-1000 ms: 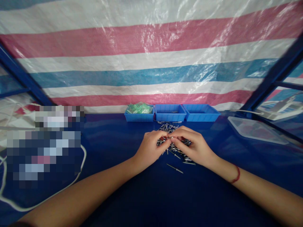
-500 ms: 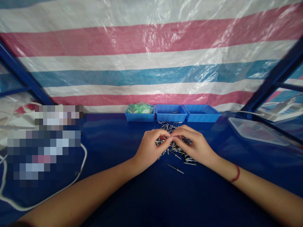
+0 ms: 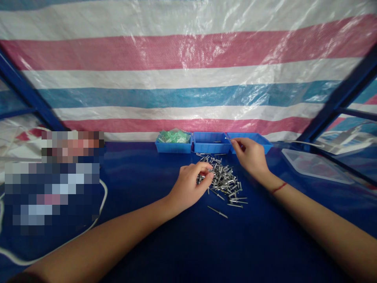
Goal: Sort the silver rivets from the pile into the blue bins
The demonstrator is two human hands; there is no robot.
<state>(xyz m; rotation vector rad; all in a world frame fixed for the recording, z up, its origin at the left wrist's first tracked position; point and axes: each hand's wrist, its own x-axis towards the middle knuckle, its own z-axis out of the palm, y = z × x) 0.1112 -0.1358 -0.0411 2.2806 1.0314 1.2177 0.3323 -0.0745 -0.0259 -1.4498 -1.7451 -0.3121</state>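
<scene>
Here in the head view, the bare right hand has a thin, silver, pin-like metal rivet pinched at its fingertips, long axis roughly sideways and poking out left, near where the middle blue rectangular plastic bin meets the right-end blue rectangular plastic bin, and it's the nearer hand to both! Closer to the body, the bare left hand curls at the heap of silver metal rivets, thumb and forefinger close, though whether they grip one I can't tell.

Blue bench: workshop, seemingly
Metal pins: loosely heaped
Parts bins: three, behind the pins
Striped sheeting: walling, beyond the pins
</scene>
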